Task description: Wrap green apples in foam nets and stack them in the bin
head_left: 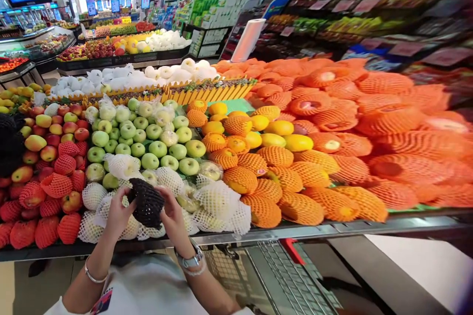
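Note:
A black foam fruit net [148,204] is held up between both hands over the front of the fruit display; whether fruit is inside it cannot be made out. My left hand [121,210] grips its left side, fingers bent around the edge. On the opposite side, my right hand [172,212] pinches the net near its lower right. Beneath and around them lie pale fruits in white foam nets [219,202]. Just behind sit bare green apples [138,135], a few in clear wrap.
Red apples [35,142], some in red nets, lie left, beside a dark heap [10,142]. Yellow-orange fruits in orange nets [275,192] fill the right. A metal edge [258,235] borders the stand, with a shopping cart [284,275] below. A plastic-bag roll [247,39] stands behind.

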`<state>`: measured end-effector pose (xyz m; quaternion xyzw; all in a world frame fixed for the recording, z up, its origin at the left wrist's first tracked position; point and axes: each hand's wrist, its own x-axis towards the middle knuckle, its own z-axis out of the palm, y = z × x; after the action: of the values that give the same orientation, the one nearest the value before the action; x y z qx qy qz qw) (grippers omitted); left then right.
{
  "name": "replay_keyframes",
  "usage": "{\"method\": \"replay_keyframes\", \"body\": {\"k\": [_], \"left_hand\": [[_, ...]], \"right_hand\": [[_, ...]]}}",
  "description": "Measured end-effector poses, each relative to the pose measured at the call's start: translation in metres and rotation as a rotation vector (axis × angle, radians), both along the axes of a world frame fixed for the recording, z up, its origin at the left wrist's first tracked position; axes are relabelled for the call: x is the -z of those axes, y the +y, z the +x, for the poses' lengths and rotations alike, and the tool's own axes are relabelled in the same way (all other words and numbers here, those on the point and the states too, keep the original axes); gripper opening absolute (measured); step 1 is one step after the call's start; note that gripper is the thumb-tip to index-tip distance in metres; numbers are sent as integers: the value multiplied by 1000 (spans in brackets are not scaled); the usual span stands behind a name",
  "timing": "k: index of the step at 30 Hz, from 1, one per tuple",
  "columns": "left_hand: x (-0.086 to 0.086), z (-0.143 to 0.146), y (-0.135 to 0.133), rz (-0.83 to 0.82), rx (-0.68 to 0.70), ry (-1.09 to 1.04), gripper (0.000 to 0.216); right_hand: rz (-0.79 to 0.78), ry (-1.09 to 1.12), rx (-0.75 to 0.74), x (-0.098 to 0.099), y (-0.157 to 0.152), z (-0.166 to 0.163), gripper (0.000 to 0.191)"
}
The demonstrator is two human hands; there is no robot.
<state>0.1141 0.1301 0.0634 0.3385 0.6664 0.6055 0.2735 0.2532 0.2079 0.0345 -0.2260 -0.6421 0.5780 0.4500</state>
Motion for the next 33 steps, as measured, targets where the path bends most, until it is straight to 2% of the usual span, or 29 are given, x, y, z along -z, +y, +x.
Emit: {"method": "replay_keyframes", "body": {"k": [3,5,9,12,15,17,19,22,24,27,30,33], "left_hand": [[-3,-1,-1,-17,-75,173,25],[-5,-1,-3,26,-104,181,22],[-7,-3,-6,99,-207,154,33],[-7,-8,-4,76,-208,177,38],[-6,-13,-1,42,-112,171,36],[-3,-16,0,15,-40,121,39],[2,-18,-2,-27,14,57,57],[12,-25,-6,-122,123,10,82],[17,-29,-10,-174,208,14,91],[19,-33,-13,-222,311,59,97],[15,-33,-14,-262,389,123,98],[13,-31,-16,-272,423,127,98]], "right_hand": [[-41,-38,16,1,6,4,33],[-81,-48,93,1,13,6,28],[-121,-78,187,3,25,8,22],[-15,-133,303,3,21,6,16],[125,-117,417,1,12,5,11],[181,-104,353,-1,8,4,11],[155,-85,290,-2,8,4,16],[-26,-26,317,-2,10,3,6],[-129,-10,289,-2,12,3,10],[-167,-10,175,-3,12,4,23],[-145,-34,86,-5,11,5,30],[-104,-109,-74,-5,9,6,34]]}}
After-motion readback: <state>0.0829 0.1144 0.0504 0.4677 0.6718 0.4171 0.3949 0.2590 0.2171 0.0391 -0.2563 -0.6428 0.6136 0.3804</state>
